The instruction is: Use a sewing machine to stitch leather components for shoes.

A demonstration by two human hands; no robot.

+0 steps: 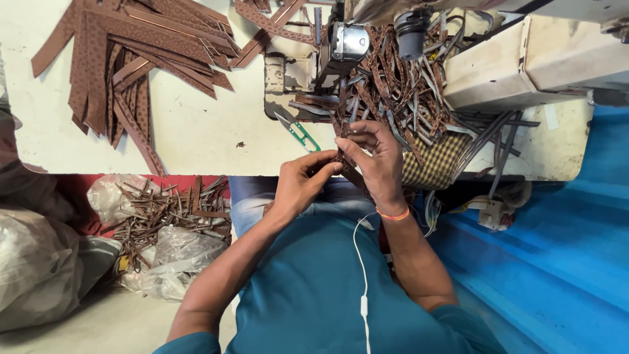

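Observation:
My left hand (300,183) and my right hand (375,159) meet at the near edge of the sewing table (203,141), both pinching one narrow brown strap (343,152) between fingertips. The strap runs up from my hands into a tangled heap of brown and grey straps (393,92) lying under the sewing machine head (347,40). An orange band circles my right wrist. Green-handled thread snips (298,133) lie on the table just left of my hands.
A fan of flat brown strips (131,52) covers the table's far left. Below the table edge, a plastic bag of strap offcuts (160,216) sits beside grey sacks (39,262). The cream machine body (537,59) fills the right; blue sheeting (557,262) lies below it.

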